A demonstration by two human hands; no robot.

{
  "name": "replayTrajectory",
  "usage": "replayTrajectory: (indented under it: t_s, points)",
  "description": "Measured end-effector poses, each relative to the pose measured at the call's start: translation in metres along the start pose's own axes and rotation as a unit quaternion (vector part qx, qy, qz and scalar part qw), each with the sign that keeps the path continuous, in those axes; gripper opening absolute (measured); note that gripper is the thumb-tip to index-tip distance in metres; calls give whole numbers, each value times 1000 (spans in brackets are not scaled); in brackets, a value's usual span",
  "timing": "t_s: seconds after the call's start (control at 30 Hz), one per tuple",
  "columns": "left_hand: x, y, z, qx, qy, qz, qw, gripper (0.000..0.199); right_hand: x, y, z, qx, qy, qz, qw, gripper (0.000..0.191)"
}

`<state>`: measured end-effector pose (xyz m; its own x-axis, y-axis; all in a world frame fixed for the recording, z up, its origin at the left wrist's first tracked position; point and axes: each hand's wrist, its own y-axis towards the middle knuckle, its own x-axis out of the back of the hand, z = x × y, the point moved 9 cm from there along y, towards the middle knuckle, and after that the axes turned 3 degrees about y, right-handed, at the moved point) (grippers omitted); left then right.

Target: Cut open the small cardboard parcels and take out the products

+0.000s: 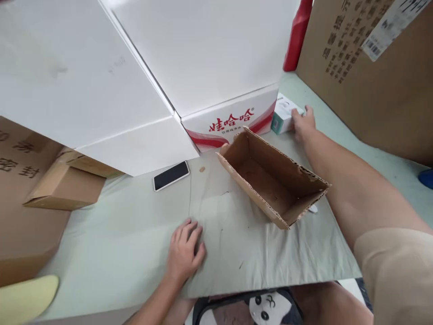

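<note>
My left hand (185, 253) rests on the pale green tablecloth (128, 243), fingers apart, holding nothing. At the back right my right hand (303, 122) reaches past an open cardboard box (267, 180) and touches the right end of a small white and teal box (284, 113). Its fingers are bent, and part of them is hidden behind that small box, so the grip is unclear. The open cardboard box has no visible contents and stands between my two arms. A phone (171, 175) with a dark screen lies beyond my left hand.
Large white boxes (209, 49), one with red lettering, stand along the back. Brown cartons stand at the left (30, 216) and right (379, 90). A red container (297, 38) is at the back right. A yellow rounded object (29, 298) is at the lower left.
</note>
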<state>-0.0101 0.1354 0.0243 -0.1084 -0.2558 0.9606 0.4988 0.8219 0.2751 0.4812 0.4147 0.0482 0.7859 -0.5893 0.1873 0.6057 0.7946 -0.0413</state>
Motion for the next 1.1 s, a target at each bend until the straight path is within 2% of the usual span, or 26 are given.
replayTrajectory:
  t_s: [0.07,0.13,0.2,0.27,0.33,0.37,0.4,0.47,0.53,0.6,0.67,0.73,0.8,0.87,0.97,1.1]
  points:
    - [-1,1,2,4,-1,0,1000,32,-2,-3,1,-4,5,2,1000,59]
    - [-5,0,1,11,-7,3,1000,32,10,-26,3,-3,8,8,1000,46]
    - [-10,-2,-2,20,-14,13,1000,32,33,-69,12,7,18,28,999,31]
    - [-13,-2,-5,27,-21,29,999,32,53,-126,33,38,25,76,996,29]
    - [-13,-1,-8,33,-26,43,998,32,62,-189,65,106,-8,147,984,38]
    - [-12,-1,-9,38,-29,48,998,32,63,-217,81,141,-42,173,974,49]
    - [-10,-1,-10,43,-32,51,997,33,62,-242,93,168,-82,185,965,64]
    - [-5,-2,-11,53,-41,55,996,33,63,-271,103,176,-151,161,959,88]
    - [-1,-5,-13,58,-52,52,996,34,76,-278,93,111,-164,92,976,98]
    - [3,-9,-15,60,-61,42,995,35,97,-280,66,-16,-116,39,992,93]
    - [5,-11,-15,62,-69,35,995,34,112,-289,37,-139,-63,40,988,68]
    - [6,-12,-15,62,-77,33,995,32,117,-306,19,-215,-35,79,973,36]
    - [7,-11,-15,62,-81,35,994,31,116,-324,11,-248,-5,109,963,17]
    - [7,-10,-15,61,-79,40,994,31,114,-336,11,-254,39,110,960,12]
    - [6,-10,-14,55,-79,44,994,33,124,-336,19,-233,84,59,967,14]
    - [5,-10,-14,46,-78,28,996,33,158,-316,37,-212,86,-9,973,17]
